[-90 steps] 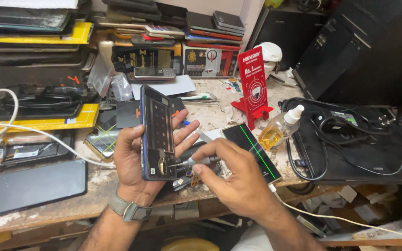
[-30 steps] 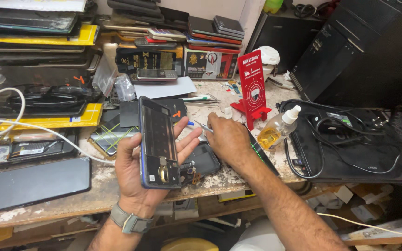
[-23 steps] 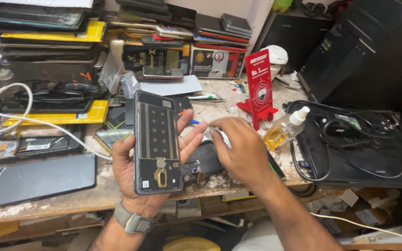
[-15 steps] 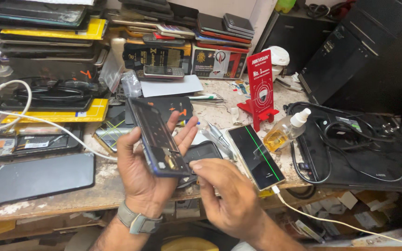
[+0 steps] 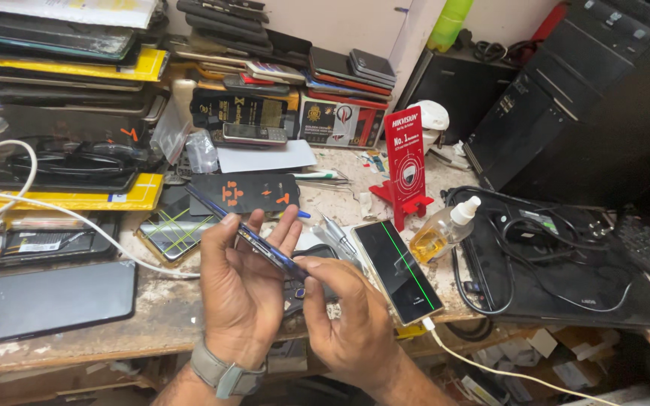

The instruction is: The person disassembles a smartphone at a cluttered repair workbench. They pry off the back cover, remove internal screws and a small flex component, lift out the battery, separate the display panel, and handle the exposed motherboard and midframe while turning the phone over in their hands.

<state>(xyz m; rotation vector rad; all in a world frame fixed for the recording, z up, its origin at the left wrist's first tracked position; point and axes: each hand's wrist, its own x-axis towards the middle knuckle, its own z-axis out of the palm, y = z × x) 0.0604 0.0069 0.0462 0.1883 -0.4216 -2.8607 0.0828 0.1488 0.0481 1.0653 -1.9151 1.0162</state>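
My left hand (image 5: 244, 293) grips an opened dark-blue phone body (image 5: 241, 234), tilted nearly edge-on so only its thin frame shows. My right hand (image 5: 349, 323) is beside it, thumb and fingertips pinched at the phone's lower right end; I cannot tell if a small tool is in those fingers. A watch sits on my left wrist. Just to the right, a phone with a dark screen and a green vertical line (image 5: 399, 271) lies flat on the worn bench (image 5: 152, 312), a white cable plugged into its near end.
A red card stand (image 5: 406, 165) and a small bottle of amber liquid (image 5: 442, 234) stand right of the hands. A black laptop with coiled cables (image 5: 566, 271) is farther right. A dark tablet (image 5: 43, 301) lies at left; stacks of phones and boxes line the back.
My left hand has tipped the phone body from upright, its inside facing me, to nearly edge-on and lower. My right hand came back from the bench to the phone's lower end.
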